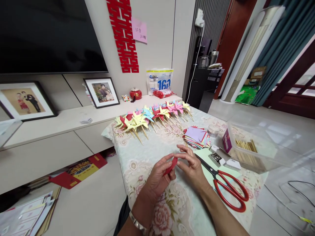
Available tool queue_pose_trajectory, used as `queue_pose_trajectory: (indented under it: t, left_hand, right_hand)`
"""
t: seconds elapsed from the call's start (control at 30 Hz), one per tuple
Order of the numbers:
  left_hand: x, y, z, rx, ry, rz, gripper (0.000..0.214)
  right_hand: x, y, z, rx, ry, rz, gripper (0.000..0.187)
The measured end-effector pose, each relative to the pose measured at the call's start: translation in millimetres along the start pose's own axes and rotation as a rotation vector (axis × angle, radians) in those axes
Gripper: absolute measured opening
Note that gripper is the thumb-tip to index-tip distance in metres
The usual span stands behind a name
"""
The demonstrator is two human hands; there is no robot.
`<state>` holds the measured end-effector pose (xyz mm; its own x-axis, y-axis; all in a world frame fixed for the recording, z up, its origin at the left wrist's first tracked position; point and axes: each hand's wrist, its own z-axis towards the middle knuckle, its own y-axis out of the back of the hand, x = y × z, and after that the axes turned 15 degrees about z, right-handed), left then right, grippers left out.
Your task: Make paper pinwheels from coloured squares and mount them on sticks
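Your left fingers are grasping a red piece above the cloth-covered tabletop, and your right fingers are bent in at its far end, though I cannot tell whether they pinch it too. Just to the right of your right fingers lie the red-handled scissors, and beyond those same fingers sits the paper stack. Farther off, beyond your left fingers, the pinwheels lie in a row.

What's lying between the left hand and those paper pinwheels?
Only bare flowered tablecloth lies between the left hand and the pinwheels, as the head view shows.
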<state>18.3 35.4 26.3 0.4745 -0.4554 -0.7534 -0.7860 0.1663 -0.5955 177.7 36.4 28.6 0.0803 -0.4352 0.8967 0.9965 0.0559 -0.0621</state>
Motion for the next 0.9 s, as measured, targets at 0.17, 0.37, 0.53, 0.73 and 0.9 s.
queue_pose_trajectory:
  t: [0.17, 0.37, 0.53, 0.73, 0.9]
  left_hand:
    - [-2, 1.4, 5, 0.018, 0.03, -0.036, 0.04]
    - [5, 0.5, 6, -0.151, -0.209, 0.147, 0.026]
    - [12, 0.3, 4, -0.217, -0.338, 0.301, 0.026]
    - [10, 4.5, 2, -0.219, -0.281, 0.248, 0.026]
    - [12, 3.6, -12, -0.18, -0.174, 0.131, 0.033]
  right_hand:
    - [-1, -2, 1, -0.158, -0.12, 0.104, 0.009]
    - [-6, -10, -3, -0.262, -0.289, 0.251, 0.02]
    - [-3, -26, -11, -0.217, -0.316, 0.257, 0.022]
    - [24, -4, -42, -0.226, -0.105, -0.15, 0.013]
    - [43, 67, -86, -0.258, -0.069, -0.677, 0.019]
